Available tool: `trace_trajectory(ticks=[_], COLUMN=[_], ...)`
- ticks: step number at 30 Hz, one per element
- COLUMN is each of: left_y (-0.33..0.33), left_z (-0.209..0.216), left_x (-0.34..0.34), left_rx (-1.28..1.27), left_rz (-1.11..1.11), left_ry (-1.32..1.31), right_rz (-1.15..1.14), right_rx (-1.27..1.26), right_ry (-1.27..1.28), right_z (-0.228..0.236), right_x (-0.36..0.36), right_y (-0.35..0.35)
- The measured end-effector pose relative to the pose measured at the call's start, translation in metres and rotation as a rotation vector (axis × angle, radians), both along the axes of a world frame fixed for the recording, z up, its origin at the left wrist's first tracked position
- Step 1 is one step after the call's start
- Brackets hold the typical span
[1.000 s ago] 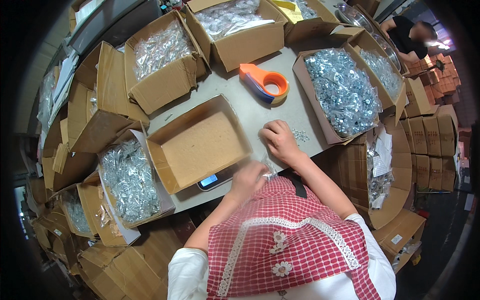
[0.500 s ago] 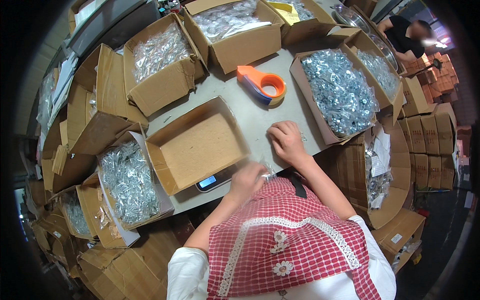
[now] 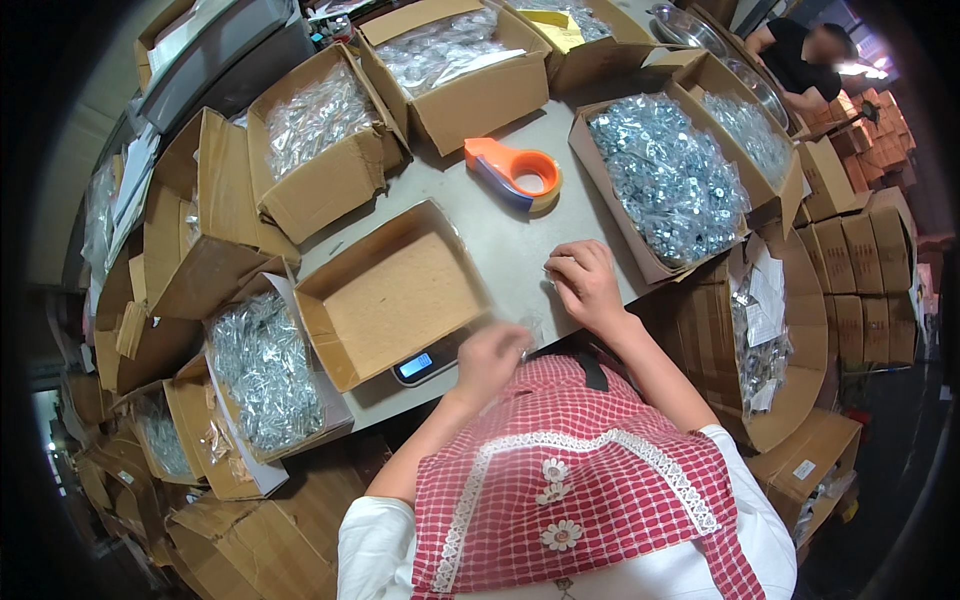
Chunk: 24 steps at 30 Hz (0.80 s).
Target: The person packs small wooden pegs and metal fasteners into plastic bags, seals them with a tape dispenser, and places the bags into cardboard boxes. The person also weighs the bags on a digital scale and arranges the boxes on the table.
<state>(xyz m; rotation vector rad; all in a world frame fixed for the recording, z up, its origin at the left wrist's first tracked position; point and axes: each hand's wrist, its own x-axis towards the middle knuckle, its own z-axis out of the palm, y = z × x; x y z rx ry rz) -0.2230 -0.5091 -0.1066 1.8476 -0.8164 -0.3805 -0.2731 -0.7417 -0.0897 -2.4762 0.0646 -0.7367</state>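
My left hand (image 3: 490, 360), smeared by motion, is closed at the table's front edge. A small clear plastic bag (image 3: 533, 333) shows at its fingertips; what is inside, if anything, cannot be made out. Slightly farther right, my right hand (image 3: 590, 288) is curled with thumb and fingers pinched together. A tiny shiny bit peeks out at those fingertips, too small to name. Left of my hands, an open shallow cardboard box (image 3: 395, 295) with a bare brown bottom rests over a digital scale (image 3: 428, 366), whose blue display shows in front.
An orange tape dispenser (image 3: 515, 172) lies mid-table. At right stands a box of bagged metal parts (image 3: 668, 180); at left, a box of bagged screw-like pieces (image 3: 262, 370). More open cartons (image 3: 465, 105) line the back. Another person (image 3: 800, 65) is at far right.
My right hand has lifted slightly off the tabletop and its fingers have drawn together. The left hand stays near the front edge with the bag, still blurred. The view has shifted a little.
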Motion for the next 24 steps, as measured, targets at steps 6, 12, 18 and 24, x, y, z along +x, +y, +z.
trace_trajectory(ticks=[6, 12, 18, 24], left_y=[-0.016, -0.03, -0.034, -0.036], left_z=[0.032, 0.044, 0.05, 0.049], left_x=[0.001, 0.002, 0.006, 0.006], left_rx=[0.035, 0.049, 0.158, 0.246], left_rz=[-0.011, -0.094, -0.079, -0.08], left_ry=[0.117, 0.07, 0.06, 0.103], right_rz=[0.133, 0.305, 0.315, 0.371], right_rx=[0.202, 0.136, 0.08, -0.017], right_ry=[0.083, 0.087, 0.094, 0.115], right_z=[0.046, 0.065, 0.06, 0.063], right_x=[-0.04, -0.044, -0.037, -0.037], right_y=[0.008, 0.011, 0.01, 0.006])
